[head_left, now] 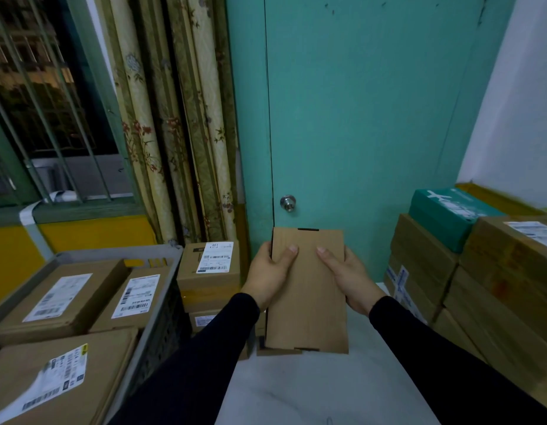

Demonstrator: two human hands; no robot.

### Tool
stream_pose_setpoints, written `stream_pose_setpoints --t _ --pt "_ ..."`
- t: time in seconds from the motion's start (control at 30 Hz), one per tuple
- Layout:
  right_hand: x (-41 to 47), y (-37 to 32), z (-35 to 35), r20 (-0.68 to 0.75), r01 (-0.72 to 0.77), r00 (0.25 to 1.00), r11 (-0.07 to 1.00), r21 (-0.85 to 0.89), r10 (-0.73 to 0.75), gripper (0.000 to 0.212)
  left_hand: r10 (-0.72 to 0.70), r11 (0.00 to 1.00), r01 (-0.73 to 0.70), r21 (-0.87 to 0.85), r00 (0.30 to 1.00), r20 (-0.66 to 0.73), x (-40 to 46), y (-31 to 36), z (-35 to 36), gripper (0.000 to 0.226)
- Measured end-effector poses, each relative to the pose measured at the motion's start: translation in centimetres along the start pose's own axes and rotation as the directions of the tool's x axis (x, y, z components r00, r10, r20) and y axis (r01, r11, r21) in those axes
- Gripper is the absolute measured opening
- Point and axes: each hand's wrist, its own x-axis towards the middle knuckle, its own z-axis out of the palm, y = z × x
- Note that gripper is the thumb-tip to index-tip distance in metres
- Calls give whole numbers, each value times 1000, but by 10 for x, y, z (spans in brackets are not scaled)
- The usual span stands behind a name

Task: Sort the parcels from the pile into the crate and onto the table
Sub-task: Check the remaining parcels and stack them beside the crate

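Above table (pixel 312 391) — plain parcel (pixel 309 289) between hands | left hand (pixel 267 276) grips left edge | right hand (pixel 350 277) grips right edge

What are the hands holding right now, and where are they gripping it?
Both hands, left and right, hold a plain cardboard parcel by its long side edges, near the far end.

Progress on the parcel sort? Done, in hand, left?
Done: three labelled parcels lie in the grey crate, and boxes are stacked on the table at right. In hand: left hand and right hand grip a plain box. Left: the pile by the curtain.
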Motion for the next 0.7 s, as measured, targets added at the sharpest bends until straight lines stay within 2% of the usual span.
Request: stream_pose_setpoints --t 0.2,0.47,0.6,0.7 --pt "0 0 -2 16 6 1000 1000 -18 -6 23 26 999 -26 31 1000 7 0 -1 -1 44" --pt "0 4 -10 30 49 999 988 -148 -45 40 32 994 -36 107 999 38 -2 -1 -5 39" --pt "1 -1 -20 67 105 994 942 -317 -88 34 63 979 -73 190 996 55 -2 -1 -10 40" --pt "5 -2 -29 15 136 988 828 -544 -152 41 79 967 -98 235 993 87 -3 4 -11 37"
